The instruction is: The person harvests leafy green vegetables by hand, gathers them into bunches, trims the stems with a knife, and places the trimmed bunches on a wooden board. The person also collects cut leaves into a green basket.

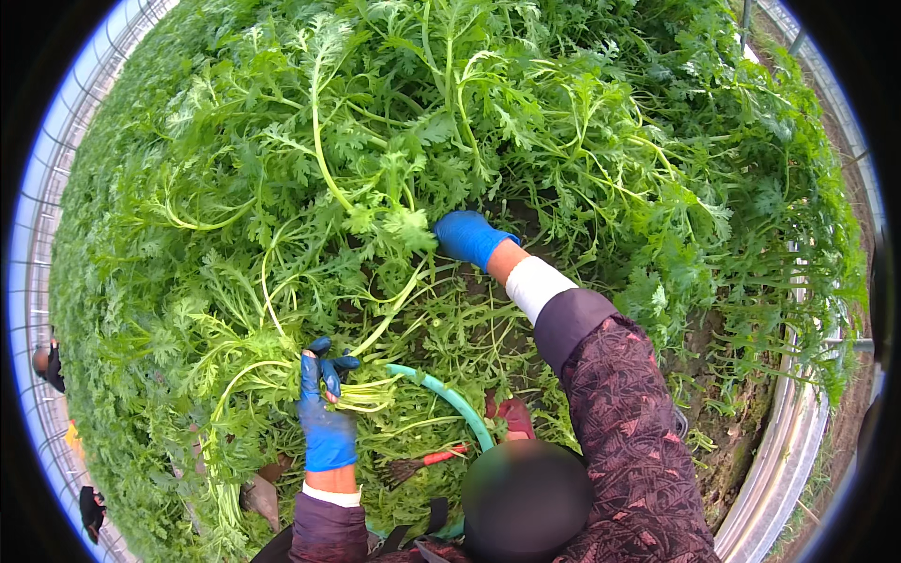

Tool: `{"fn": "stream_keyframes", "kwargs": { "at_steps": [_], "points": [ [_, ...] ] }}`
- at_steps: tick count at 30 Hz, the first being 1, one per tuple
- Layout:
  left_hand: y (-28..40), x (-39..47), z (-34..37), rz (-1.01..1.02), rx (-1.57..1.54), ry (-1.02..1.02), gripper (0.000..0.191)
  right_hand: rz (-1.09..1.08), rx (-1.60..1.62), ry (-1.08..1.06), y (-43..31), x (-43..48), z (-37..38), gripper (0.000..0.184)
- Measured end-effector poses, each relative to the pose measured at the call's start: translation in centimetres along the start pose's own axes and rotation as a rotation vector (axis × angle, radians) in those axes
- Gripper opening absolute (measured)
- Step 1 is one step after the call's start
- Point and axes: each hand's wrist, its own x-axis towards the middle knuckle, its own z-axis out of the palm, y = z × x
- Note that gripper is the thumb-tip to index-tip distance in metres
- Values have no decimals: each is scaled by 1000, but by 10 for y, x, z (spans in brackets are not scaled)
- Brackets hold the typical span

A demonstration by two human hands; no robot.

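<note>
My left hand point(326, 415), in a blue glove with darkened fingers, grips a bunch of cut leafy greens point(369, 395). The pale stem ends point right, and the lobed leaves spread left. Farther forward, my right hand point(470, 238), also blue-gloved, reaches in at the base of the standing leafy plants point(450, 134). Leaves hide its fingers, so whether it holds anything cannot be seen. Between the hands, a long curved stem point(391, 320) rises from the bunch. Low cut greens and stubble point(471, 331) cover the soil below my right hand.
A teal hoop-like rim point(450, 395) curves in front of me, near a red-handled tool point(443, 456) and a red boot point(514, 416). Another bundle of stems point(229, 496) lies lower left. Rolled clear plastic sheeting point(781, 457) borders the bed at right. Two people point(53, 366) point(91, 510) are far left.
</note>
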Motion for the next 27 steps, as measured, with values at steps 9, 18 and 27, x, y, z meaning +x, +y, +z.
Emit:
{"fn": "stream_keyframes", "kwargs": {
  "at_steps": [9, 18, 27],
  "points": [
    [3, -1, -2, -1, -10, 33, 36, -127, 112, -74, 8, 7, 19, 26],
    [9, -16, 11, -67, -11, 53, 32, -26, 64, -234, 13, -32, -50, 27],
    [12, -78, 48, -262, -247, -160, 32, 37, 1003, -275, -18, -172, -141, 25]
  ]
}}
